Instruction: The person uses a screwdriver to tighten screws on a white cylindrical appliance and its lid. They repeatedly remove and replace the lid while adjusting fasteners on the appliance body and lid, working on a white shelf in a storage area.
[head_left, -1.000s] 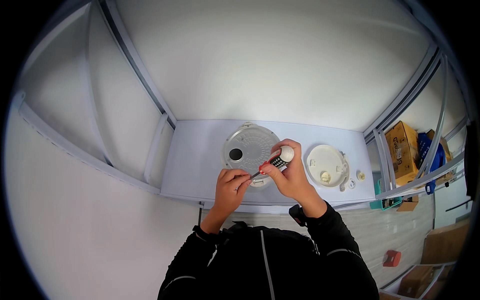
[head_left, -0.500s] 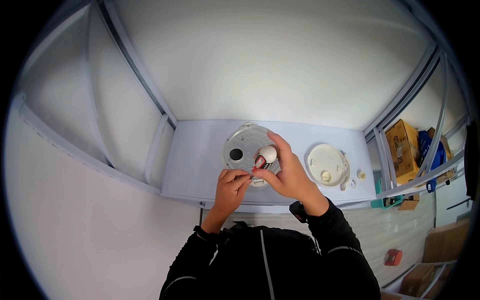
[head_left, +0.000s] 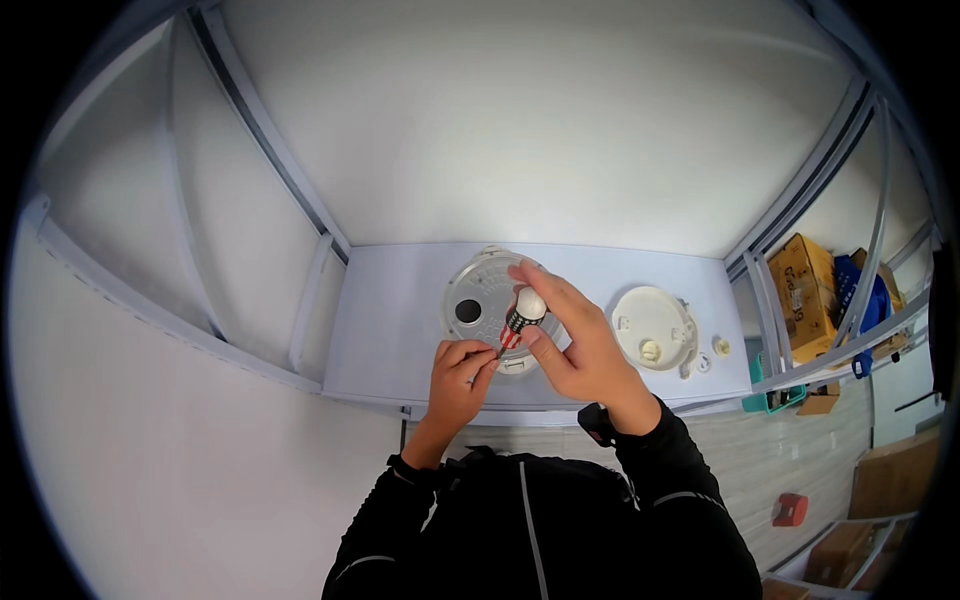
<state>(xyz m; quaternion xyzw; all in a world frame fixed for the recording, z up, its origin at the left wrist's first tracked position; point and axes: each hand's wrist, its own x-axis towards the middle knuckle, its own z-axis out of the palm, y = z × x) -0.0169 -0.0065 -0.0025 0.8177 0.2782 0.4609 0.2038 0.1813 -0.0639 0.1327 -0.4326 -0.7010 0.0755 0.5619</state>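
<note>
A screwdriver with a white-ended, black and red handle slants over a round pale lamp-like housing, its tip end toward my left hand. My right hand is around the handle, thumb on the near side and fingers stretched along the far side. My left hand is closed in a pinch where the red end of the screwdriver narrows. What sits between those fingertips is too small to make out. The housing lies on the table with a dark round spot on its left part.
A white round shallow cover lies on the table to the right, a small cream part inside it. Beside it are a small white disc and a cream fitting. Frame posts flank both sides; boxes stand beyond the right one.
The screwdriver handle has turned, showing a different side with red stripes. My right thumb and fingers have shifted around it. My left hand stays almost in place.
</note>
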